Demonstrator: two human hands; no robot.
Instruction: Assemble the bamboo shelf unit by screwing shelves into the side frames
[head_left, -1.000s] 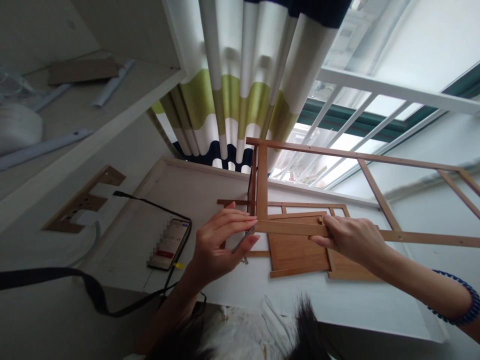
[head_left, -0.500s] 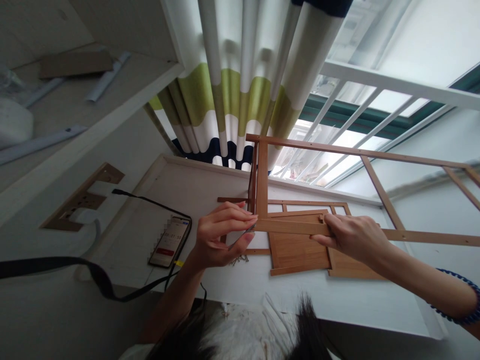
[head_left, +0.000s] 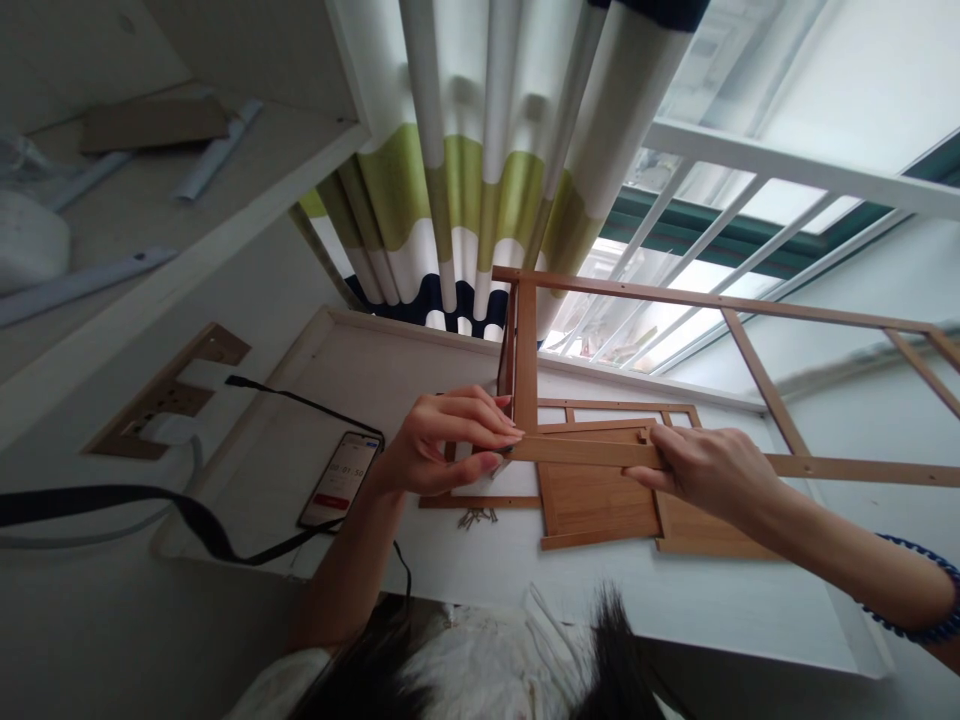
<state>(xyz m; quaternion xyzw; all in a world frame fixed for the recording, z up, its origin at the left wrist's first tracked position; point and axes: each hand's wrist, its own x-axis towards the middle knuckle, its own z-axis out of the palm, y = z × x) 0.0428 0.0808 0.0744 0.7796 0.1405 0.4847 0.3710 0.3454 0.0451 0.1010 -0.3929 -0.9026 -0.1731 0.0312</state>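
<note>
A brown wooden frame [head_left: 574,452] of slats and crossbars is held up over the white surface, stretching off to the right. My right hand [head_left: 705,465] is closed round its lower rail, thumb underneath. At the rail's left end, my left hand [head_left: 457,440] pinches a small thin metal tool [head_left: 498,467], mostly hidden by the fingers. The fingertips touch or nearly touch the corner where the rail meets an upright slat [head_left: 526,350]. Several screws [head_left: 477,518] lie loose below my left hand. Brown wooden panels [head_left: 596,505] rest beneath the frame.
A phone [head_left: 341,480] showing a timer lies left of my left arm, with a black cable [head_left: 300,402] beside it. A wall socket [head_left: 169,395] holds plugs. Striped curtains [head_left: 465,170] and a white railing [head_left: 780,165] stand behind. Paper rolls [head_left: 217,150] sit on the left shelf.
My left hand has shifted slightly up, its fingers drawn closer together at the frame's corner, leaving the screws more exposed. My right hand and the frame stay nearly still.
</note>
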